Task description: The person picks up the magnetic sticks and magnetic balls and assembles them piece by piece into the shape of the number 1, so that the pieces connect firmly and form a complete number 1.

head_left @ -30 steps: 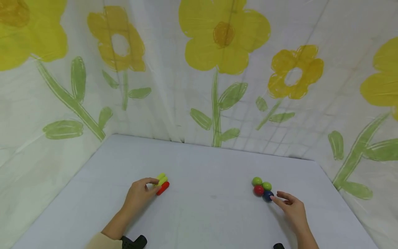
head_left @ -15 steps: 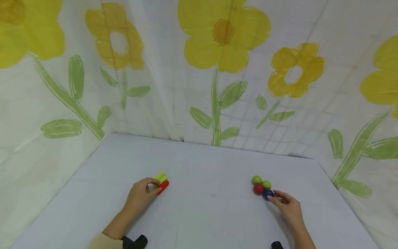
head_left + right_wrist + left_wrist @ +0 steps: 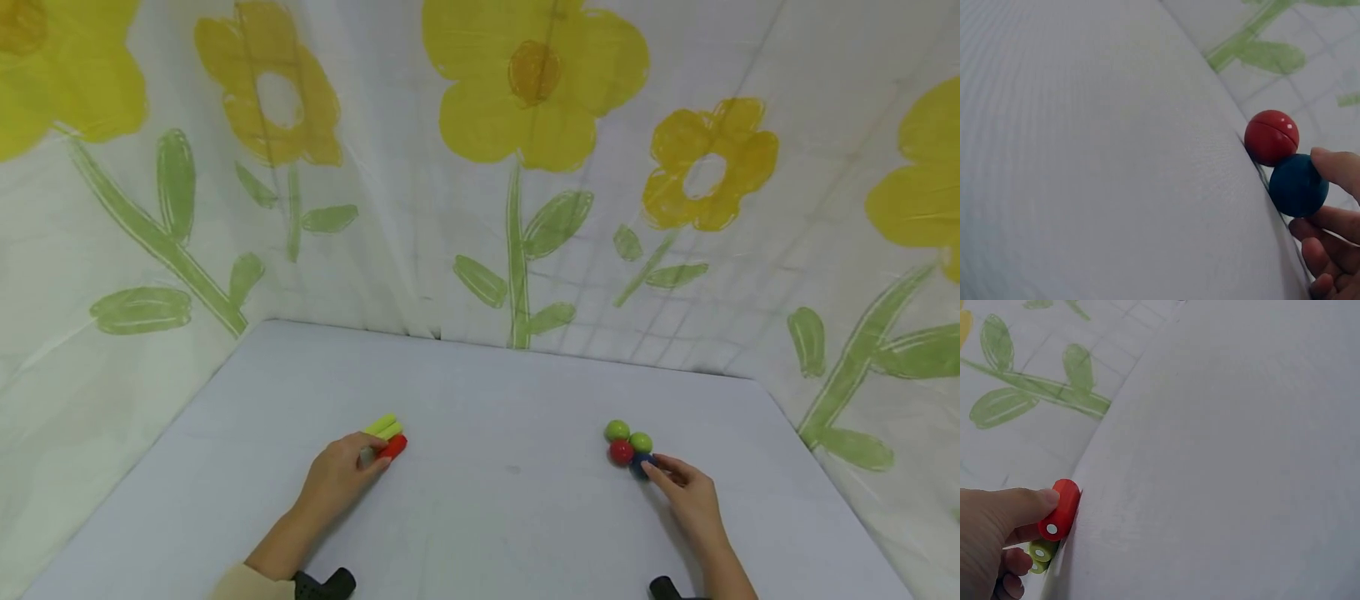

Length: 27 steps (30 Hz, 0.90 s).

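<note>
On the left of the white table, my left hand (image 3: pixel 339 477) pinches a red cylinder (image 3: pixel 394 447) between thumb and fingers. A white dot marks the cylinder's end (image 3: pixel 1052 529) in the left wrist view. Two yellow-green cylinders (image 3: pixel 386 426) lie side by side just beyond it, partly behind my fingers. Over on the right, my right hand (image 3: pixel 690 498) holds a dark blue ball (image 3: pixel 1299 185), thumb on one side and fingers on the other. A red ball (image 3: pixel 1271 137) sits against the blue one. Two green balls (image 3: pixel 617 430) are grouped behind them.
The white tabletop (image 3: pixel 495 492) stretches between both hands. Behind it hangs a white curtain (image 3: pixel 405 250) printed with yellow flowers. A black wrist device (image 3: pixel 325 583) shows by the left sleeve (image 3: pixel 251 583), another (image 3: pixel 664 588) by the right wrist.
My right fingers have moved left and closed around the blue ball. My left thumb and fingers have closed onto the red cylinder. The cylinders and balls stay in their groups.
</note>
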Each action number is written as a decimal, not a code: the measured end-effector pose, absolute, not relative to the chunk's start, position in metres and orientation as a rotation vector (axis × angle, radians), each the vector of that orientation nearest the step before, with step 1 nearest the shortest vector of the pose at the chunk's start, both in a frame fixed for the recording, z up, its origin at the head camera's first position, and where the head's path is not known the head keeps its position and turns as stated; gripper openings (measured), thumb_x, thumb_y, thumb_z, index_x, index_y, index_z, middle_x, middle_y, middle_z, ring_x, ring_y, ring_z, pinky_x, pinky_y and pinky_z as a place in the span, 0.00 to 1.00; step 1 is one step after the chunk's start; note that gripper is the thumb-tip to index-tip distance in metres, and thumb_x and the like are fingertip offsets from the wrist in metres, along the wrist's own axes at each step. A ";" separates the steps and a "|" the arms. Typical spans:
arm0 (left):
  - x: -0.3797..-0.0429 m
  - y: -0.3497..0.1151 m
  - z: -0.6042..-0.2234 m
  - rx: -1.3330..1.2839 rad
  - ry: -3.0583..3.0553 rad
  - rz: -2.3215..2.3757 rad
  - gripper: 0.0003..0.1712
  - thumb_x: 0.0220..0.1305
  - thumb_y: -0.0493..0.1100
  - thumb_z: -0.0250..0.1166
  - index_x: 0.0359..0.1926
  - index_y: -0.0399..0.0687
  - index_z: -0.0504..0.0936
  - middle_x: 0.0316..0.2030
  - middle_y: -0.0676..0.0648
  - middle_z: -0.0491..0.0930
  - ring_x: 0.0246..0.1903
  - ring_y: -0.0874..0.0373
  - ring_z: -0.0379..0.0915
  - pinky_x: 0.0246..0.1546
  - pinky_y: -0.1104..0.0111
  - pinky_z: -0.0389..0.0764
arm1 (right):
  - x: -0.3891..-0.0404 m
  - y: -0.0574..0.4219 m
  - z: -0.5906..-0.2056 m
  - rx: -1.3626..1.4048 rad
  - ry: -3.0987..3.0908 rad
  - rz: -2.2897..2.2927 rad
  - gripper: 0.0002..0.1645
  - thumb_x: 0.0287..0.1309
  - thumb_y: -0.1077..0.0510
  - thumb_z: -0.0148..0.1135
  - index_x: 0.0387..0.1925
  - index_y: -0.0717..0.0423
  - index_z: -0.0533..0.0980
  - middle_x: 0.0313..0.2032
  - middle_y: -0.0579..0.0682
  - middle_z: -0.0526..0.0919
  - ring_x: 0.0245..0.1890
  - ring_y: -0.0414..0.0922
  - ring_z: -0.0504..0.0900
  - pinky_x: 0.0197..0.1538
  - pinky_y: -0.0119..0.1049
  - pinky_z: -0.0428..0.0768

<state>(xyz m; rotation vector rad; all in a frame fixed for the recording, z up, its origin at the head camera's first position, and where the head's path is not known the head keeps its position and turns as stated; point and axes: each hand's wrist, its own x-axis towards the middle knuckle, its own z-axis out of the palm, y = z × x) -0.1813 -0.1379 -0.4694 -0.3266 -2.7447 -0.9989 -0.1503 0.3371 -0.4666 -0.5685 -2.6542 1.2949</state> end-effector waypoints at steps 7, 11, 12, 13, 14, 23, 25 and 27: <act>-0.179 -0.133 -0.468 -0.362 -2.809 -0.907 0.14 0.54 0.41 0.73 0.41 0.40 0.86 0.34 0.49 0.82 0.22 0.63 0.63 0.21 0.71 0.67 | -0.150 0.337 -0.464 -0.567 -2.671 1.320 0.36 0.59 0.45 0.66 0.57 0.70 0.73 0.39 0.55 0.81 0.35 0.43 0.72 0.31 0.31 0.70; -0.181 -0.130 -0.468 -0.366 -2.828 -0.880 0.15 0.54 0.41 0.74 0.41 0.38 0.86 0.32 0.49 0.80 0.22 0.62 0.61 0.21 0.71 0.65 | -0.150 0.337 -0.462 -0.558 -2.682 1.330 0.37 0.57 0.47 0.69 0.57 0.72 0.72 0.35 0.53 0.79 0.34 0.43 0.71 0.30 0.32 0.69; -0.181 -0.130 -0.467 -0.371 -2.836 -0.874 0.15 0.54 0.41 0.74 0.41 0.38 0.86 0.31 0.50 0.79 0.23 0.62 0.61 0.21 0.71 0.64 | -0.150 0.336 -0.462 -0.556 -2.683 1.330 0.37 0.57 0.47 0.69 0.57 0.72 0.72 0.35 0.53 0.79 0.34 0.43 0.71 0.30 0.32 0.69; -0.181 -0.129 -0.466 -0.375 -2.845 -0.875 0.15 0.54 0.41 0.74 0.42 0.37 0.86 0.31 0.50 0.78 0.23 0.62 0.61 0.21 0.70 0.65 | -0.149 0.336 -0.462 -0.555 -2.684 1.331 0.37 0.57 0.47 0.69 0.57 0.72 0.72 0.34 0.52 0.79 0.33 0.43 0.70 0.30 0.32 0.69; -0.182 -0.129 -0.465 -0.379 -2.852 -0.876 0.16 0.54 0.40 0.73 0.42 0.36 0.86 0.31 0.50 0.78 0.24 0.61 0.62 0.22 0.70 0.65 | -0.149 0.336 -0.461 -0.551 -2.685 1.333 0.37 0.57 0.47 0.70 0.57 0.72 0.72 0.34 0.52 0.79 0.33 0.43 0.70 0.30 0.32 0.69; -0.177 -0.124 -0.456 -0.343 -2.899 -0.950 0.16 0.58 0.37 0.70 0.46 0.33 0.84 0.34 0.48 0.76 0.28 0.59 0.65 0.27 0.66 0.70 | -0.148 0.337 -0.462 -0.537 -2.684 1.319 0.33 0.57 0.50 0.70 0.55 0.71 0.74 0.31 0.49 0.78 0.30 0.42 0.71 0.28 0.31 0.70; -0.176 -0.123 -0.456 -0.328 -2.884 -0.982 0.15 0.58 0.37 0.70 0.45 0.33 0.83 0.33 0.48 0.75 0.29 0.59 0.65 0.28 0.66 0.70 | -0.148 0.338 -0.461 -0.532 -2.682 1.325 0.33 0.56 0.51 0.70 0.55 0.71 0.73 0.35 0.53 0.81 0.32 0.41 0.72 0.30 0.30 0.71; -0.175 -0.121 -0.457 -0.304 -2.869 -1.046 0.15 0.58 0.36 0.70 0.45 0.33 0.82 0.33 0.48 0.75 0.29 0.59 0.65 0.28 0.67 0.69 | -0.147 0.340 -0.461 -0.533 -2.687 1.328 0.33 0.56 0.50 0.70 0.55 0.70 0.73 0.41 0.57 0.82 0.36 0.41 0.74 0.32 0.29 0.73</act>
